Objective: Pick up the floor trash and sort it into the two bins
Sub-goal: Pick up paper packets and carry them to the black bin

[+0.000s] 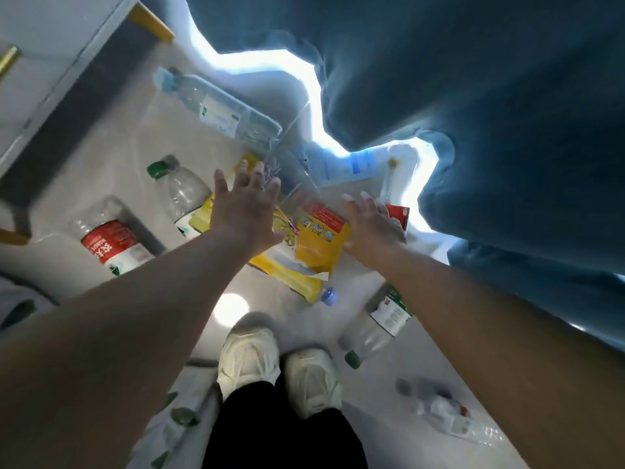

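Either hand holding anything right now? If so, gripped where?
Nothing is held. The left hand and right hand are both open, fingers spread, reaching toward the yellow bag; no grip on anything.

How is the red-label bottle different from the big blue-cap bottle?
The red-label bottle wears a red and white label; the big blue-cap bottle has a pale one. The big blue-cap bottle looks longer. Its cap shows; the red-label bottle's is out of sight. Both are clear plastic, lying sideways.
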{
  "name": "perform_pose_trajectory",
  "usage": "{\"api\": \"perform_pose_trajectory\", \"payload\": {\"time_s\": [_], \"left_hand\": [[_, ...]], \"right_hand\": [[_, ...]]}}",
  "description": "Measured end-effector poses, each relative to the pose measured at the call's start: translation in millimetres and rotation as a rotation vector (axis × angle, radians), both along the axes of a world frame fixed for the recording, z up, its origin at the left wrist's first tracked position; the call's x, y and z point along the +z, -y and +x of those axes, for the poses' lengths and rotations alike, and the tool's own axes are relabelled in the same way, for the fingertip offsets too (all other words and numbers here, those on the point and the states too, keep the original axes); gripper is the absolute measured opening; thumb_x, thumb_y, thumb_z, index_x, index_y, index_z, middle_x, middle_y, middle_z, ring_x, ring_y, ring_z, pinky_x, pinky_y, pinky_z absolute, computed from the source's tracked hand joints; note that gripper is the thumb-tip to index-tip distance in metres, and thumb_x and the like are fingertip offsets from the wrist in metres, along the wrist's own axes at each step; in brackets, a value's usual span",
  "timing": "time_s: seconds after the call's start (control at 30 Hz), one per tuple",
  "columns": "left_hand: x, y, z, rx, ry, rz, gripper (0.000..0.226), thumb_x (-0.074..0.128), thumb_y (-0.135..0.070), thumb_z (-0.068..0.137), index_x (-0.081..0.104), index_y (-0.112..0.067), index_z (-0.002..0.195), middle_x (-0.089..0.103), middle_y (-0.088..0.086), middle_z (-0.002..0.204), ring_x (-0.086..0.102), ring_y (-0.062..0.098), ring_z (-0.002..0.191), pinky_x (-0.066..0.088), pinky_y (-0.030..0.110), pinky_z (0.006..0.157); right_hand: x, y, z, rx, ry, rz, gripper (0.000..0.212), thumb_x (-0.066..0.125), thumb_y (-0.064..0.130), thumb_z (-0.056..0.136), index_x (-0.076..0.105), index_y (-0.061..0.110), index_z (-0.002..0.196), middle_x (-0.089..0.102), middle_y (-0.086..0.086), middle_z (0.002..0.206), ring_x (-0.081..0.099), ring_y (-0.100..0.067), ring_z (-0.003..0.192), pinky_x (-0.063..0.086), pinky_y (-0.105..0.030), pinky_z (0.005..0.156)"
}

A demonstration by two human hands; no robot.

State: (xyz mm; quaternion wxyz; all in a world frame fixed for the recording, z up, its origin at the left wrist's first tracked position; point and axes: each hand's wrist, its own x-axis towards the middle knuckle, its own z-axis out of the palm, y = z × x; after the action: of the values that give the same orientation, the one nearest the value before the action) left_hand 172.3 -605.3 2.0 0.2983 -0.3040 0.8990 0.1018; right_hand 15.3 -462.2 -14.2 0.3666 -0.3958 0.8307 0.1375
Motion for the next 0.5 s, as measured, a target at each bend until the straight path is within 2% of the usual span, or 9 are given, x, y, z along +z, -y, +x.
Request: {"api": "perform_pose_trajectory", "payload": {"time_s": [0.13,0.27,0.4,0.5], "left_hand": [[-27.5,8.2,-17.1,-0.011,0.000,0.019,0.101,0.056,-0.071,0.075,0.009,-0.024,0.151,-0.001,0.013,0.160,-0.001,0.036,0.147,0.010,0.059,0.115],[-50.3,7.0,-34.6,0.046,0.041,0.005,0.108,0.054,-0.078,0.071,0.005,-0.027,0.152,-0.004,0.015,0.160,0.001,0.042,0.145,0.011,0.058,0.115],[-67.6,1.8,-46.1,0.082,0.067,-0.021,0.109,0.059,-0.075,0.070,0.008,-0.025,0.151,0.011,0.018,0.156,0.017,0.040,0.141,0.023,0.051,0.110],[-75.9,2.1,-47.3,0.116,0.002,-0.052,0.092,0.059,-0.071,0.073,0.024,-0.022,0.143,0.032,0.019,0.140,0.036,0.035,0.126,0.032,0.045,0.100]], "right_hand": [[-28.2,18.7,-16.4,0.040,-0.019,-0.024,0.089,0.074,0.028,0.083,0.015,0.027,0.149,0.014,-0.011,0.158,0.014,-0.036,0.145,0.033,-0.053,0.109],[-47.3,34.4,-22.0,0.053,-0.043,-0.037,0.092,0.075,0.028,0.082,0.014,0.028,0.150,0.006,-0.010,0.160,0.008,-0.037,0.147,0.032,-0.052,0.110],[-61.7,49.1,-27.6,0.076,-0.046,-0.050,0.091,0.074,0.026,0.083,0.014,0.031,0.150,0.002,-0.011,0.161,0.024,-0.036,0.141,0.039,-0.048,0.102],[-69.2,59.4,-30.3,0.086,-0.076,-0.030,0.086,0.071,0.028,0.085,0.015,0.031,0.150,0.011,-0.014,0.157,0.032,-0.036,0.134,0.041,-0.047,0.099]]}}
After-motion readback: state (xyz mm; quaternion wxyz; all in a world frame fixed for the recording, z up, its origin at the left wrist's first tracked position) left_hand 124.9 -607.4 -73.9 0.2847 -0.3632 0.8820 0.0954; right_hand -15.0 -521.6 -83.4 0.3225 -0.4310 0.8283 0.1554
